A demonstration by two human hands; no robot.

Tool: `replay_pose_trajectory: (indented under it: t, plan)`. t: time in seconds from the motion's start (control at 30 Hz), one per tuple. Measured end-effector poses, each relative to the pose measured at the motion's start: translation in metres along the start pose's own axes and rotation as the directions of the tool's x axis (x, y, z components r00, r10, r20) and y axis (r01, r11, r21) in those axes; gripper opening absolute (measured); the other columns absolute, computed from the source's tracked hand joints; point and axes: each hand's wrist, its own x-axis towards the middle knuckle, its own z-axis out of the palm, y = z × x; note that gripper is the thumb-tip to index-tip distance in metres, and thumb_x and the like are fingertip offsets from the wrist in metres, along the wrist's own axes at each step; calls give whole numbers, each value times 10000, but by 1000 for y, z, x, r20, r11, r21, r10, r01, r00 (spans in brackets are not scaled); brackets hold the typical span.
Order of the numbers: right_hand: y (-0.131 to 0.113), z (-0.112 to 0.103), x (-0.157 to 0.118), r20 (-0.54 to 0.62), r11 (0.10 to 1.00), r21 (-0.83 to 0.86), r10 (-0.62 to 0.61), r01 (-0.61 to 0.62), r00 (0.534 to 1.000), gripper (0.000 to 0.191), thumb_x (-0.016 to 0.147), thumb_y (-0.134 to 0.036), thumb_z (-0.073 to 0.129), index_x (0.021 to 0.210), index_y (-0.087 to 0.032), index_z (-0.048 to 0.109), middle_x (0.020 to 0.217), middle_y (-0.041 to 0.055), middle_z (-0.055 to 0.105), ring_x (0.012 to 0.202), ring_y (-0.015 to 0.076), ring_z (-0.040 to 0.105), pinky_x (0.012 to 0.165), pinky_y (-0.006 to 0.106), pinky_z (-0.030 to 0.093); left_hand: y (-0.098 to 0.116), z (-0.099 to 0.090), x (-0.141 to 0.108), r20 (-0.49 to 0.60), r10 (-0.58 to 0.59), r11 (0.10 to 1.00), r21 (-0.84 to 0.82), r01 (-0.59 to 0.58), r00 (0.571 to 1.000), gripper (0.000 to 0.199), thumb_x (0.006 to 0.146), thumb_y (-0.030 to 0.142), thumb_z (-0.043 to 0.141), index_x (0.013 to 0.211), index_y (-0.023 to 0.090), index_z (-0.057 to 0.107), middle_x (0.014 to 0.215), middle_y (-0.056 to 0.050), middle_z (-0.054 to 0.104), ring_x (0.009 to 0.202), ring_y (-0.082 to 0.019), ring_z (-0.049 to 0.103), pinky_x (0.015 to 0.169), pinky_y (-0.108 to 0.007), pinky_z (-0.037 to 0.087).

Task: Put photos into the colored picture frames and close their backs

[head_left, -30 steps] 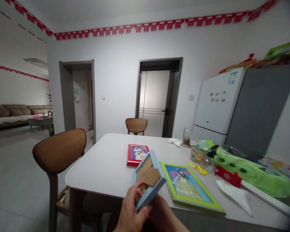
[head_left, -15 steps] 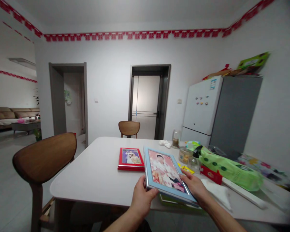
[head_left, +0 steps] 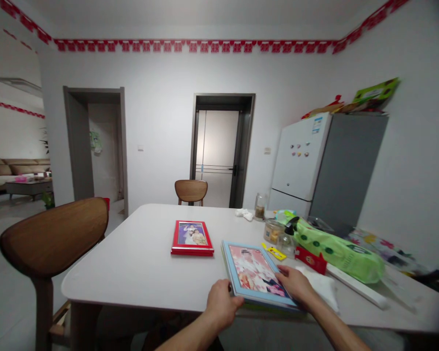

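Since the table (head_left: 106, 273) ends just below my hands, the bare white top opens out ahead of my left hand (head_left: 221, 304) and to its left, up to a red picture frame (head_left: 192, 238) lying flat, while things crowd close to the right of my right hand (head_left: 294, 285). Between my hands, which are well apart and clamped on opposite sides of it, a light-blue picture frame (head_left: 254, 275) sits low over the near table edge, picture side up. A thin green edge (head_left: 263, 308) shows beneath its near side. Beyond my right hand stand a squat glass jar (head_left: 272, 231) holding pale brown pieces and a taller glass jar (head_left: 259, 207) with something brown in its lower part. A white tissue (head_left: 320, 287) lies just beside my right hand, and a green plastic bag (head_left: 338, 251) lies farther right.
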Motion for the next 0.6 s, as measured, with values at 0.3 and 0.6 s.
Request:
replay_pose_trajectory:
  t: [0.3, 0.6]
  plan:
    - [-77, 31, -16, 6, 922, -169, -353, 349, 936, 412, 709, -245, 387, 1055, -96, 555, 1092, 139, 569, 1039, 231, 491, 895, 332, 328, -21, -54, -3, -96, -25, 998, -63, 19, 995, 509, 512, 134, 648, 1014, 118, 564, 1099, -114, 541, 1048, -257, 440, 917, -305, 274]
    - [-201, 136, -12, 186, 776, -146, -588, 614, 787, 555, 623, -168, 522, 1171, -135, 440, 1169, 129, 505, 1054, 233, 446, 861, 327, 321, -57, -113, 22, -234, -325, 901, -372, 224, 916, 467, 589, 178, 644, 1025, 102, 496, 1025, -122, 551, 940, -206, 514, 781, -260, 376]
